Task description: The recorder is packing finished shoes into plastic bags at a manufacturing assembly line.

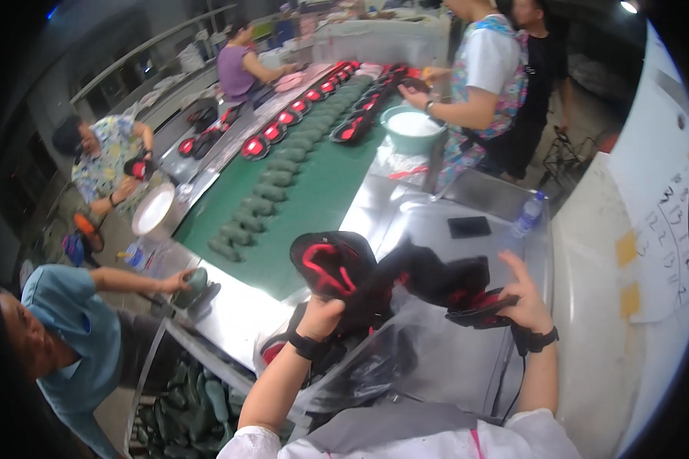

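My left hand (321, 317) grips a black-and-red shoe (331, 264) while my right hand (530, 304), fingers partly spread, pinches a second shoe (467, 287) so loosely it could slip.

Long green belt (321, 222) runs down room between pale metal borders. Silver tabletop (463, 371) in foreground, glare on sheen. White panel (601, 367) curves along right, bearing sheet (654, 314) with dark handwriting, yellow patches (626, 249). Greyish floor (586, 103). Metal rail (122, 66) slants upper left, background dim. Bright lamp (628, 6) upper right.
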Demonstrator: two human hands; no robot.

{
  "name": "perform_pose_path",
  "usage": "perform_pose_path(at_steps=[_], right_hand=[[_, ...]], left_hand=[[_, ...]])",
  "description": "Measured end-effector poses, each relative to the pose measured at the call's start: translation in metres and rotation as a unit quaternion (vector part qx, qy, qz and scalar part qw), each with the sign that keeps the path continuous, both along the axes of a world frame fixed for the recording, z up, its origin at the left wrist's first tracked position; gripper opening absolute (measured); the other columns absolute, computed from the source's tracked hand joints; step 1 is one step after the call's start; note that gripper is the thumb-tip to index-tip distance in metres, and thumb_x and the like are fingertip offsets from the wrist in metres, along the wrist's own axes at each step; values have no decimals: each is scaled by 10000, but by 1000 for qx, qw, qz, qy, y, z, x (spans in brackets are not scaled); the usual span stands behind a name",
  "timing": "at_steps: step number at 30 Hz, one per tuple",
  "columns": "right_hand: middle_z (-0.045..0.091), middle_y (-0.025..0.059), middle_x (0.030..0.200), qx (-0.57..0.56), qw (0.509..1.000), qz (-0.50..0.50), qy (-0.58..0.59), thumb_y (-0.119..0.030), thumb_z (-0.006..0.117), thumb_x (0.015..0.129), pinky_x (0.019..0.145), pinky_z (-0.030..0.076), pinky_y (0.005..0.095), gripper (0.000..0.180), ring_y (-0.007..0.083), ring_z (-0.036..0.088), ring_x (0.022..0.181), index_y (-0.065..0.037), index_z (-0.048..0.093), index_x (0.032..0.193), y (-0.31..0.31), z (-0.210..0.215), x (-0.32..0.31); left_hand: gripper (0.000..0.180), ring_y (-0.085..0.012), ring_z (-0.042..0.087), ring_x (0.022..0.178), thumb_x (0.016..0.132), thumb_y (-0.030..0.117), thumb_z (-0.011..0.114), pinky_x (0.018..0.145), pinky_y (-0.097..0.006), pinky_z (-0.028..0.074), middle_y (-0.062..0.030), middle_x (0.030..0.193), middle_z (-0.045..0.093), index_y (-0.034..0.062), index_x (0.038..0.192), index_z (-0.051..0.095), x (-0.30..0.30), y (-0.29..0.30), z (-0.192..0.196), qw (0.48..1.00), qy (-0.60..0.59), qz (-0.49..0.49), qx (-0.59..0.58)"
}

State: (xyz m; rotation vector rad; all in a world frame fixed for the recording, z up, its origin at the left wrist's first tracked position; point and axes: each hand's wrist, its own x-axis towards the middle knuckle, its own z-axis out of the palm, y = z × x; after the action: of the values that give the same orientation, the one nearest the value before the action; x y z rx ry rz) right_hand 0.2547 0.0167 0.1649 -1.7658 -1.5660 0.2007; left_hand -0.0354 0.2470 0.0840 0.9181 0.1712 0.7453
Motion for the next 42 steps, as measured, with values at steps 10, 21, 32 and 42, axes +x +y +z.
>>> perform_pose_path(at_steps=[10, 21, 32, 42], right_hand=[[520, 163, 1217, 43, 949, 65, 305, 77, 714, 570, 897, 439, 390, 216, 296, 506, 1135, -36, 548, 648, -57, -12, 10], [562, 108, 1143, 128, 761, 62, 634, -179, 719, 744, 899, 460, 379, 586, 244, 566, 1033, 10, 444, 1225, 39, -59, -4], [425, 111, 1205, -54, 844, 81, 527, -97, 619, 812, 860, 442, 313, 556, 189, 458, 1093, -17, 343, 1289, 107, -98, -97], [640, 67, 860, -234, 888, 273, 287, -100, 530, 863, 746, 474, 273, 182, 150, 611, 830, -2, 612, 992, 115, -81, -159]], left_hand=[[412, -299, 533, 1077, 687, 109, 713, 939, -396, 400, -132, 1136, 572, 64, 1081, 601, 127, 5, -21, 798, 97, 68, 591], [488, -190, 500, 1115, 928, 199, 467, 934, -320, 396, -92, 1249, 495, 4, 1344, 301, 101, 8, -5, 942, 223, -236, 88], [431, -152, 559, 986, 861, 246, 612, 829, -330, 493, -26, 1130, 547, 76, 1215, 436, -73, 48, -13, 980, 172, 81, -56], [383, -224, 551, 1045, 909, 259, 527, 839, -397, 486, -125, 1133, 550, 19, 1193, 436, -122, 156, 38, 960, 251, 104, 64]])
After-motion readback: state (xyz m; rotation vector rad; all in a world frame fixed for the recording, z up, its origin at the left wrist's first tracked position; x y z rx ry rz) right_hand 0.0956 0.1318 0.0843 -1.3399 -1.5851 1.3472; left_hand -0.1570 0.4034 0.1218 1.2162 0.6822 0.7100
